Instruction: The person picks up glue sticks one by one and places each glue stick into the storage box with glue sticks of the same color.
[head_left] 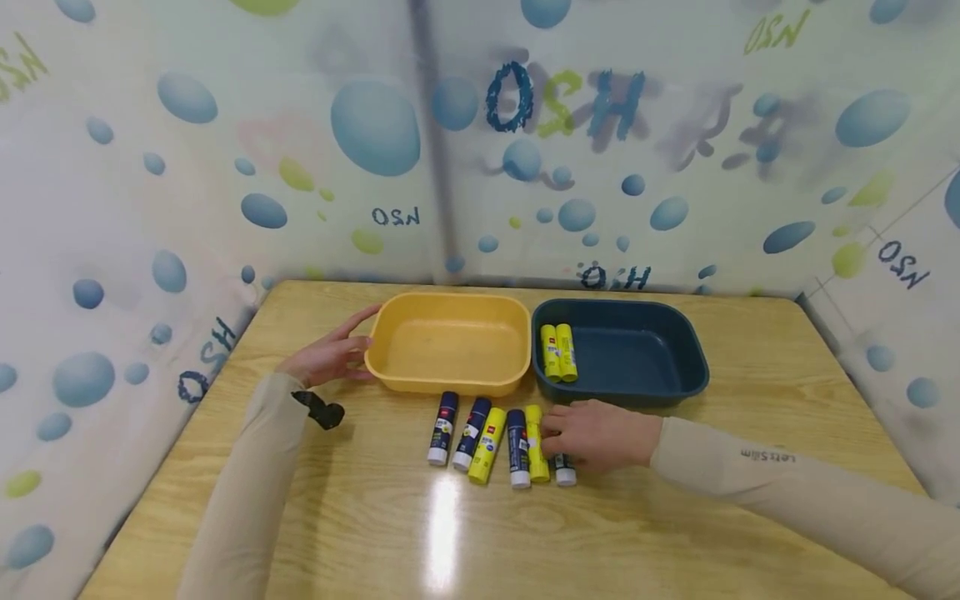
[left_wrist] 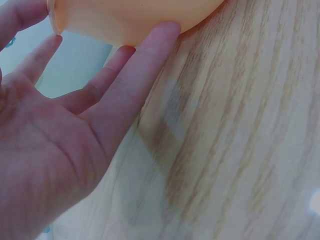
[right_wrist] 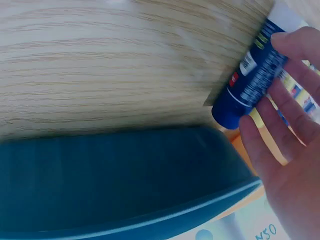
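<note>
My left hand [head_left: 326,357] rests straight fingers [left_wrist: 135,80] against the left side of a yellow plastic bin [head_left: 450,385]. Below the bins, my right hand [head_left: 603,435] is over a navy glue stick with a white end [right_wrist: 252,75]. Its thumb lies on the barrel and other fingers are along the far side; in the head view the hand covers most of this stick. To its left lie a yellow glue stick [head_left: 537,446], a navy glue stick [head_left: 518,450] and several more in a row. Two yellow glue sticks [head_left: 558,353] lie inside the dark blue bin [head_left: 622,396].
The two bins stand side by side towards the back of the wooden table [head_left: 360,517]. A patterned curtain [head_left: 480,208] hangs behind and along both sides. A black strap end [head_left: 320,410] sticks out from my left wrist.
</note>
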